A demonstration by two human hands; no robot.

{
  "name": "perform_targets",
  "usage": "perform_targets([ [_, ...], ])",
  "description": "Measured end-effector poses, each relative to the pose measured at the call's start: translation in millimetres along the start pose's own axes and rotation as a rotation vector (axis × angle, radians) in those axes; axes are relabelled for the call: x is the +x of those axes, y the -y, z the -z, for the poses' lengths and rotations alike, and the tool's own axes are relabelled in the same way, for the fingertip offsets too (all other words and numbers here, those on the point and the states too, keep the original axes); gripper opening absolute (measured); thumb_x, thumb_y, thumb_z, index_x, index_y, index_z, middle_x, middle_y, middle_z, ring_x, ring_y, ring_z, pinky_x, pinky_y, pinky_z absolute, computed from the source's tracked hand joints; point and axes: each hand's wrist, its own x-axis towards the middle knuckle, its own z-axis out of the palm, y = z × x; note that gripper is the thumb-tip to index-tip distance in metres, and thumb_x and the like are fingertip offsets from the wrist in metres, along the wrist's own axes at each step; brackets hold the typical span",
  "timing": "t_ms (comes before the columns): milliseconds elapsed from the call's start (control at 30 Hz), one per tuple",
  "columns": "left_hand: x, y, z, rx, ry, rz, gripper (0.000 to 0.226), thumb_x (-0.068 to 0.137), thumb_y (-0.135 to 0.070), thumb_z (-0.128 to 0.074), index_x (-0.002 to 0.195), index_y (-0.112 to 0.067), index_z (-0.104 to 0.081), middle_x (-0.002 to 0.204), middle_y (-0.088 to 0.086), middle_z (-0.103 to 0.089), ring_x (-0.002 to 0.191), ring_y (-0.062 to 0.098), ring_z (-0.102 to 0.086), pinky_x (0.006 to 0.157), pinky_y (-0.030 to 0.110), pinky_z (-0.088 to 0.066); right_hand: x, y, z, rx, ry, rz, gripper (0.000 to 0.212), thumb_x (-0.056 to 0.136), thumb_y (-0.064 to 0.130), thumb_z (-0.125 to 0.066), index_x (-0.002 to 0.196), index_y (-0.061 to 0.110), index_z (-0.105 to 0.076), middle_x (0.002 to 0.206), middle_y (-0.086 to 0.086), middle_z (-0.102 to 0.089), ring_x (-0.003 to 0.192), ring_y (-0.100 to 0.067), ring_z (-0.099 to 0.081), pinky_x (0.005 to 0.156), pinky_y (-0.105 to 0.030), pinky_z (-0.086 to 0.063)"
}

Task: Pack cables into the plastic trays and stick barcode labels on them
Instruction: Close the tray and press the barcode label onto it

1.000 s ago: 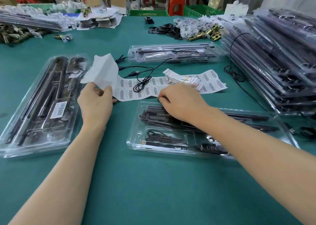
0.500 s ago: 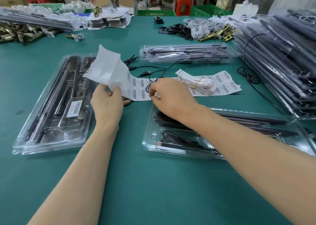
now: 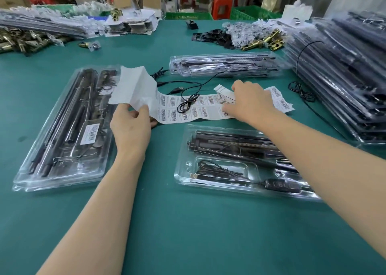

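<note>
A long strip of barcode labels (image 3: 188, 112) lies across the green table. My left hand (image 3: 131, 126) pinches its blank, curled-up left end (image 3: 133, 88). My right hand (image 3: 250, 101) rests on the strip's right part, fingers bent down onto the labels; whether it pinches one I cannot tell. A coiled black USB cable (image 3: 187, 103) lies on the strip. In front of my right arm sits a clear plastic tray (image 3: 183, 170) with black rods and a cable inside. At the left lies a closed tray (image 3: 62, 128) bearing a barcode label (image 3: 90, 133).
Another filled tray (image 3: 225, 64) lies beyond the strip. A tall stack of packed trays (image 3: 342, 76) fills the right side, with a loose black cable (image 3: 302, 91) beside it. Brass hardware (image 3: 263, 41) and paper piles sit at the back.
My right hand slid right along the label strip, uncovering the coiled cable. My left hand still holds the curled blank end, slightly lowered.
</note>
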Motion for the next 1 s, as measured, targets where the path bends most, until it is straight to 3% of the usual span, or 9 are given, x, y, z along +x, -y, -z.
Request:
perform_targets([
  [133,-3,-5,3,0.231,0.012,-0.336,0.019,0.092,-0.029,-0.064,0.11,-0.028,-0.059,0.096,-0.017,-0.07,0.089,-0.007,-0.066,0.082,0.011,-0.049,1,-34,19,0.046,0.113,-0.047,0.059,0.081,0.044,-0.078,0.13,0.018,-0.058,0.12,-0.005,-0.064,0.11,-0.029,-0.059,0.082,-0.037,-0.047],
  [200,-8,-10,1,0.323,0.09,-0.492,0.035,0.092,-0.024,-0.066,0.126,-0.025,-0.058,0.116,-0.01,-0.069,0.109,0.004,-0.062,0.094,0.021,-0.045,-2,-54,24,0.152,0.159,-0.012,0.063,0.078,0.041,-0.083,0.132,0.024,-0.058,0.114,0.002,-0.062,0.103,-0.022,-0.058,0.084,-0.034,-0.046],
  [300,-23,-26,-9,0.408,0.199,-0.715,0.046,0.089,-0.019,-0.07,0.134,-0.015,-0.058,0.134,0.001,-0.059,0.127,0.018,-0.05,0.108,0.02,-0.032,-10,-72,16,0.274,0.113,0.012,0.062,0.074,0.034,-0.087,0.129,0.031,-0.058,0.11,0.004,-0.066,0.091,-0.016,-0.059,0.078,-0.031,-0.043],
  [433,-36,-63,-36,0.436,0.31,-0.927,0.032,0.091,-0.017,-0.063,0.122,-0.017,-0.068,0.119,-0.004,-0.063,0.115,0.019,-0.056,0.101,0.027,-0.041,-21,-79,-2,0.45,-0.021,0.03,0.054,0.075,0.035,-0.088,0.12,0.032,-0.061,0.099,0.01,-0.064,0.091,-0.016,-0.062,0.089,-0.039,-0.053],
  [500,-35,-79,-66,0.592,0.522,-0.965,0.023,0.097,-0.018,-0.061,0.116,-0.023,-0.073,0.112,-0.011,-0.066,0.113,0.018,-0.057,0.097,0.026,-0.041,-25,-80,-8,0.496,-0.054,0.061,0.048,0.076,0.034,-0.088,0.117,0.029,-0.063,0.095,0.014,-0.062,0.091,-0.016,-0.064,0.091,-0.043,-0.054],
  [667,-28,-82,-136,0.993,0.882,-0.915,0.041,0.104,-0.026,-0.057,0.144,-0.031,-0.056,0.151,-0.008,-0.052,0.143,0.017,-0.042,0.115,0.041,-0.036,-33,-80,-10,0.388,-0.155,0.174,0.043,0.084,0.04,-0.08,0.124,0.034,-0.063,0.109,0.011,-0.065,0.098,-0.014,-0.065,0.086,-0.038,-0.053],
  [733,-24,-75,-148,1.037,0.989,-0.897,0.041,0.102,-0.031,-0.06,0.143,-0.031,-0.055,0.151,-0.006,-0.053,0.141,0.02,-0.044,0.112,0.039,-0.037,-36,-79,-10,0.312,-0.227,0.24,0.034,0.087,0.041,-0.076,0.119,0.034,-0.067,0.104,0.015,-0.062,0.102,-0.017,-0.063,0.077,-0.033,-0.046],
  [900,-12,-69,-161,1.012,0.987,-0.901,0.036,0.094,-0.04,-0.07,0.13,-0.036,-0.066,0.131,-0.007,-0.068,0.124,0.021,-0.058,0.099,0.042,-0.048,-39,-83,-15,0.279,-0.297,0.218,0.022,0.093,0.051,-0.066,0.107,0.034,-0.071,0.095,0.008,-0.073,0.09,-0.019,-0.062,0.065,-0.031,-0.034],
  [1000,-4,-71,-165,0.977,1.009,-0.862,0.042,0.088,-0.041,-0.078,0.128,-0.037,-0.068,0.131,-0.009,-0.068,0.123,0.018,-0.058,0.101,0.043,-0.048,-39,-84,-19,0.325,-0.313,0.159,0.021,0.096,0.05,-0.062,0.102,0.034,-0.074,0.091,0.011,-0.075,0.087,-0.018,-0.065,0.077,-0.035,-0.044],
])
